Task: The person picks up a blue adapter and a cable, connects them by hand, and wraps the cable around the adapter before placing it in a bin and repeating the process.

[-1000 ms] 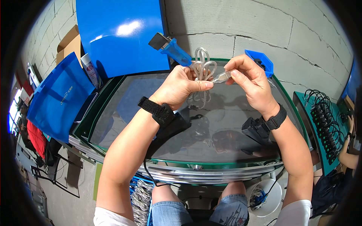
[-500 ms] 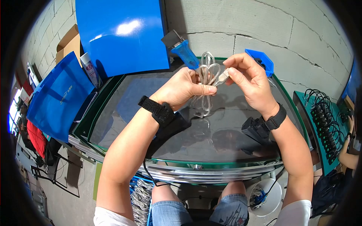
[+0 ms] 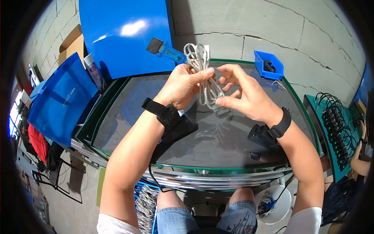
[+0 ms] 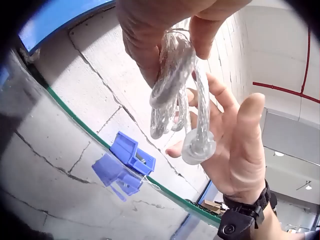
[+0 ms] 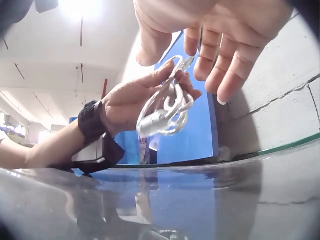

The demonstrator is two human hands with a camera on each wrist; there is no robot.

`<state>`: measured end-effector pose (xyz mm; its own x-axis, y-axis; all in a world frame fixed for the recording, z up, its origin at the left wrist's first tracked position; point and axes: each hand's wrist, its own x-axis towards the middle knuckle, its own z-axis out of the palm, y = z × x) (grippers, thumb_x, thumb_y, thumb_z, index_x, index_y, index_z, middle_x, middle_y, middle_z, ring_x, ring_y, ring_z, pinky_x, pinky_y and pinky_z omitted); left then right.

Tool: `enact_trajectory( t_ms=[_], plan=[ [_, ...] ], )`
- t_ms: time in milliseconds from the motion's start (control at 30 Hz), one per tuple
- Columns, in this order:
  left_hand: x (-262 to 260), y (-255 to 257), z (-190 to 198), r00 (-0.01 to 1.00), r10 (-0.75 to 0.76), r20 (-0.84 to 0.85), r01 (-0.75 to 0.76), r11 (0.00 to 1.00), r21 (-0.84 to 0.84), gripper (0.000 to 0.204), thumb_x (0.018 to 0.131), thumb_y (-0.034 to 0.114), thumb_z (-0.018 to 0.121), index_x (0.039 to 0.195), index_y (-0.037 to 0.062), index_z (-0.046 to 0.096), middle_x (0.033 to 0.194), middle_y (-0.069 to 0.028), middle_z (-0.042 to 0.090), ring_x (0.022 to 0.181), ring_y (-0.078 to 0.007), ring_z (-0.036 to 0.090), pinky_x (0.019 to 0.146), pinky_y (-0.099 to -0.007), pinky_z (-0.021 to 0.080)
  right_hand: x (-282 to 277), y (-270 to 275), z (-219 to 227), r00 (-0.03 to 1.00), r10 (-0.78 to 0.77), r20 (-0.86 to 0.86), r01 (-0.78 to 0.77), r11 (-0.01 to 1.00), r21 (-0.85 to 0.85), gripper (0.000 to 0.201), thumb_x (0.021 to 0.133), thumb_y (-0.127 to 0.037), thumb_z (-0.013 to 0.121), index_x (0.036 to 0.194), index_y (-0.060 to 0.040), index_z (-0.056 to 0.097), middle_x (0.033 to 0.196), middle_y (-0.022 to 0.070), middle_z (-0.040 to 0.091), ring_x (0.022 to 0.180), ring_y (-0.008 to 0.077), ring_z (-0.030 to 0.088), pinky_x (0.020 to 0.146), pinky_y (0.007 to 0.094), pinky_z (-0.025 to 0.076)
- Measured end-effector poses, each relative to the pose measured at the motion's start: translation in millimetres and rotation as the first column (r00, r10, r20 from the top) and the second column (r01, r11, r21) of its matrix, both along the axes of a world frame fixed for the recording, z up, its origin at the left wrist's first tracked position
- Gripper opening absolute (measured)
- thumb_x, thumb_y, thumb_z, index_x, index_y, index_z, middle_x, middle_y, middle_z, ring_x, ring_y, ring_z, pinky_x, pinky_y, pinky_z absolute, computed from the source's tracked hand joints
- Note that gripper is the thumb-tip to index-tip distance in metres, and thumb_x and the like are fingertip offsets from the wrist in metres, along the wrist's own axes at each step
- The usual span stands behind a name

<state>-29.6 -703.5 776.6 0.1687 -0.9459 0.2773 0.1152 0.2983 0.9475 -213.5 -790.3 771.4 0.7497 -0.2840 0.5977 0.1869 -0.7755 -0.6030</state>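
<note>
A coiled clear cable [image 3: 198,58] is pinched about its middle by my left hand [image 3: 181,85], held above the glass table top. A translucent blue connector [image 3: 173,53] with a black end cap juts out to the upper left of that hand. The cable's USB plug [image 3: 207,50] points up at the top of the coil. In the left wrist view, a clear cylindrical bead [image 4: 199,146] on the cable hangs below the loops. Beside the coil is my right hand [image 3: 251,97], fingers apart and loosely bent, holding nothing. Its thumb tip overlaps the lower loops in the head view.
A blue bin [image 3: 269,65] with black items stands at the table's back right corner. Blue panels [image 3: 124,46] and a spray can [image 3: 94,73] are at the left. Below are a crate of cables [image 3: 146,208] and a white bucket [image 3: 282,206].
The right hand has let go of the USB plug and moved slightly down. The plug now lies along the bundle, pointing up, and the blue connector has swung to the left.
</note>
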Motion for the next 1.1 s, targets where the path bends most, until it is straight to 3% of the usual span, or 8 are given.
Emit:
enact_trajectory(
  t_ms=[200,333,533,633,700,733,833,1100],
  plan=[
    [-9,4,3,0.994,-0.104,0.034,0.106,0.994,-0.034,0.036,0.079,0.005,0.069,0.110,-0.0043,0.053,0.103,-0.0124,0.062,0.096,-0.0195,0.061,0.089,-0.0353,0.046,1,-1,-3,0.993,-0.070,-0.091,0.050,0.978,-0.203,0.087,0.065,-0.038,0.082,0.131,-0.0040,0.037,0.106,0.0132,0.050,0.079,0.0218,0.051,0.073,0.0322,0.049],
    [-11,3,2,0.997,-0.075,0.029,0.076,0.997,-0.018,0.028,0.081,0.000,0.066,0.105,-0.0055,0.055,0.098,-0.0127,0.064,0.089,-0.0186,0.064,0.084,-0.0314,0.051,0,5,1,0.984,-0.091,-0.154,0.067,0.985,-0.156,0.087,0.065,-0.034,0.081,0.131,-0.0024,0.035,0.107,0.0150,0.050,0.085,0.0259,0.054,0.076,0.0343,0.048],
    [-13,4,5,0.998,-0.065,0.026,0.065,0.998,0.001,0.026,0.083,0.006,0.066,0.105,-0.0028,0.056,0.098,-0.0102,0.063,0.088,-0.0177,0.062,0.083,-0.0331,0.050,-1,7,0,0.986,-0.122,-0.116,0.083,0.953,-0.291,0.079,0.068,-0.022,0.074,0.132,0.0016,0.034,0.114,0.0233,0.050,0.102,0.0372,0.056,0.086,0.0385,0.046],
    [-8,1,1,0.998,-0.034,0.050,0.034,0.999,-0.011,0.024,0.082,0.006,0.068,0.102,-0.0017,0.057,0.097,-0.0097,0.063,0.085,-0.0176,0.063,0.081,-0.0340,0.051,-1,0,-3,0.983,-0.175,-0.060,0.148,0.938,-0.314,0.064,0.072,-0.015,0.066,0.127,0.0044,0.039,0.110,0.0257,0.054,0.096,0.0368,0.058,0.084,0.0384,0.047],
    [-6,3,1,0.996,-0.077,0.055,0.076,0.997,0.014,0.024,0.080,0.005,0.068,0.101,-0.0010,0.057,0.096,-0.0097,0.063,0.085,-0.0184,0.063,0.080,-0.0348,0.051,-4,3,2,0.981,-0.156,-0.111,0.139,0.978,-0.154,0.052,0.075,-0.013,0.058,0.121,0.0078,0.045,0.103,0.0262,0.058,0.091,0.0358,0.061,0.082,0.0391,0.047],
    [-5,3,1,0.995,-0.067,0.078,0.065,0.997,0.028,0.025,0.079,0.003,0.067,0.101,-0.0014,0.056,0.095,-0.0100,0.063,0.085,-0.0188,0.063,0.080,-0.0349,0.051,0,-4,-6,0.993,-0.120,0.014,0.120,0.967,-0.226,0.043,0.079,-0.013,0.052,0.117,0.0062,0.049,0.092,0.0234,0.061,0.083,0.0347,0.062,0.077,0.0388,0.048],
    [-4,5,2,0.995,-0.055,0.082,0.051,0.997,0.052,0.027,0.078,0.001,0.065,0.102,-0.0021,0.054,0.095,-0.0106,0.063,0.085,-0.0196,0.063,0.080,-0.0347,0.051,-4,4,5,0.994,-0.031,-0.109,0.027,0.999,-0.042,0.038,0.082,-0.012,0.047,0.117,0.0023,0.051,0.086,0.0211,0.062,0.077,0.0325,0.061,0.070,0.0374,0.047],
    [-1,7,5,0.986,-0.109,0.123,0.096,0.990,0.104,0.032,0.075,0.004,0.061,0.105,-0.0030,0.050,0.096,-0.0117,0.062,0.083,-0.0208,0.064,0.081,-0.0340,0.051,-8,2,6,0.989,-0.004,-0.151,0.017,0.997,0.081,0.032,0.090,-0.012,0.042,0.118,-0.0003,0.053,0.078,0.0114,0.060,0.064,0.0152,0.056,0.061,0.0301,0.047]
  ],
)
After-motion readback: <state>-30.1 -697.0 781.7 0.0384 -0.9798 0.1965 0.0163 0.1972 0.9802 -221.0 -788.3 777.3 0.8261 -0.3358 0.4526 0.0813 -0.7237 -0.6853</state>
